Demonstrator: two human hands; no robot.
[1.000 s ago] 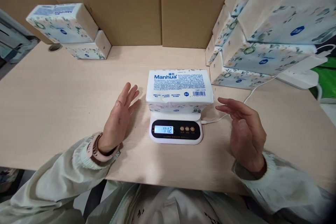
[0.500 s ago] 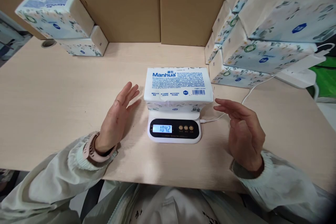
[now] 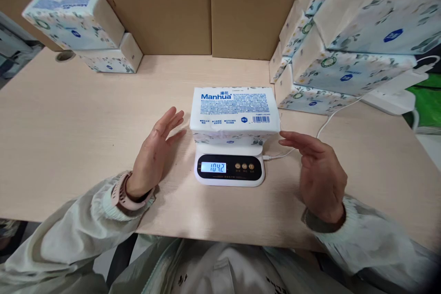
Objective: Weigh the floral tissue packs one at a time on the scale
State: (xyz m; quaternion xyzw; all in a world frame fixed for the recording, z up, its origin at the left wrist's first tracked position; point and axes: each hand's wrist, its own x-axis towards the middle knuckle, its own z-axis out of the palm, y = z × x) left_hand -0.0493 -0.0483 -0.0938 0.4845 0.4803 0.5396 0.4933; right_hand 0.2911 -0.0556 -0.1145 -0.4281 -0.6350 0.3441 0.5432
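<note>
A wrapped pack of tissues (image 3: 235, 109), marked "Manhua" in blue, lies flat on a white kitchen scale (image 3: 230, 182) in the middle of the table. The scale's lit display (image 3: 213, 167) reads 104.2, and the pack covers most of its platform. To the left of the pack, my left hand (image 3: 155, 154) is held apart from it with the fingers stretched out. My right hand (image 3: 319, 170) is on the other side, its fingertips close to the pack's right front corner, fingers extended and holding nothing.
Two tissue packs (image 3: 76, 27) are stacked at the back left, beside a round table hole (image 3: 65, 56). A taller stack of tissue packs (image 3: 347, 71) stands at the back right. Cardboard (image 3: 172, 9) walls off the rear. A white cable (image 3: 324, 124) runs rightward from the scale.
Both hands stay nearly still beside the pack, with the right fingertips perhaps slightly closer to it. The display reads the same, and the whole view shifts only slightly.
</note>
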